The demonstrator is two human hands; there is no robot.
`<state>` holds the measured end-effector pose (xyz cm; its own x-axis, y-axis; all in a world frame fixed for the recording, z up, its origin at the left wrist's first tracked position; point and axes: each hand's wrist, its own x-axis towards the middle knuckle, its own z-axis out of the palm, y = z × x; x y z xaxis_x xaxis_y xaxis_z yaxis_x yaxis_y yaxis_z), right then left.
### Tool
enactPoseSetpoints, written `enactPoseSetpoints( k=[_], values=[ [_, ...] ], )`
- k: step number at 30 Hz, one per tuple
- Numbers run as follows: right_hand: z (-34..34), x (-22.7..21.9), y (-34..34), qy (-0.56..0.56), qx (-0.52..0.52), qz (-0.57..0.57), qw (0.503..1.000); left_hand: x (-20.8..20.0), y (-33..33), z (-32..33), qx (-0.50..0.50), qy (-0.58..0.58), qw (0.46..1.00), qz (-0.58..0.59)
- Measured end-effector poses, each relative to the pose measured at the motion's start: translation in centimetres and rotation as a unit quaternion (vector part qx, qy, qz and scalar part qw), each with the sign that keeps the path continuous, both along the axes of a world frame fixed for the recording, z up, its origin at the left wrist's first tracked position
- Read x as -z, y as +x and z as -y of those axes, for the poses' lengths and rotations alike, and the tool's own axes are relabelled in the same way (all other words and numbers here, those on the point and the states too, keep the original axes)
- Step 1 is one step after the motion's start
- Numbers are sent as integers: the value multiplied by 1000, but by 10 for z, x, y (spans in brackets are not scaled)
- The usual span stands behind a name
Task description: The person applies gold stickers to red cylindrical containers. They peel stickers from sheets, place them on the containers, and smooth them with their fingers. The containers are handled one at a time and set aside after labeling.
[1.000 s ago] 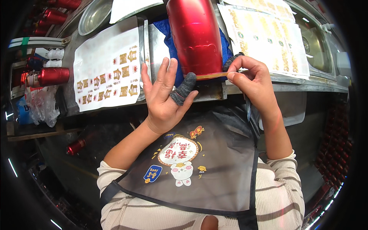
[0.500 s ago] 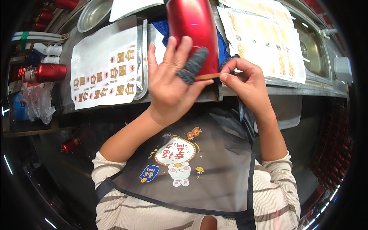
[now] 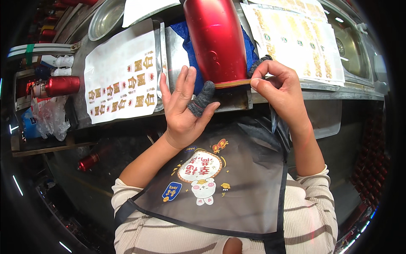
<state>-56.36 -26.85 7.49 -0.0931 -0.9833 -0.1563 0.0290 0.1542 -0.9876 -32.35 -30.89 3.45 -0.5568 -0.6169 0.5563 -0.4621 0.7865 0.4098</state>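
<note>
A shiny red bottle-shaped vessel (image 3: 216,42) lies with its near end toward me on a blue cloth (image 3: 250,51). Along that near end runs a thin gold strip (image 3: 232,84), reaching a little past the red body on the right. My right hand (image 3: 281,86) pinches the strip's right end between thumb and index finger; a dark grey knit sleeve covers one of its other fingers. Just left of the vessel's near end, my left hand (image 3: 184,103) is open and holds nothing. Its index finger wears a grey knit finger sleeve (image 3: 202,99), close to the strip's left end.
A sheet of gold character stickers (image 3: 120,84) lies on a metal tray at left, below a round metal bowl (image 3: 105,21). More gold-patterned sheets (image 3: 296,42) are at right, beside a metal basin (image 3: 353,51). A red vessel (image 3: 62,86) and plastic bag (image 3: 53,116) sit far left.
My left hand has drawn back from the vessel's near end, down and to the left, uncovering more of it. My right hand keeps its pinch at the strip's right end.
</note>
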Motion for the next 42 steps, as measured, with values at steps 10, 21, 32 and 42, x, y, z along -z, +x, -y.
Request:
enactPoseSetpoints(
  k=[10, 21, 32, 42],
  values=[
    [3, 3, 1, 9, -3, -11, 1000, -33, -25, 11, 25, -100, 992, 76],
    [-4, 13, 12, -7, 49, -56, 997, -6, -23, 18, -18, 42, 996, -82],
    [-1, 11, 47, -54, 116, -198, 972, 10, -2, -11, -26, 35, 999, -9],
    [-2, 24, 39, -78, 92, -43, 992, -17, -17, 0, -17, -80, 995, 50]
  ],
)
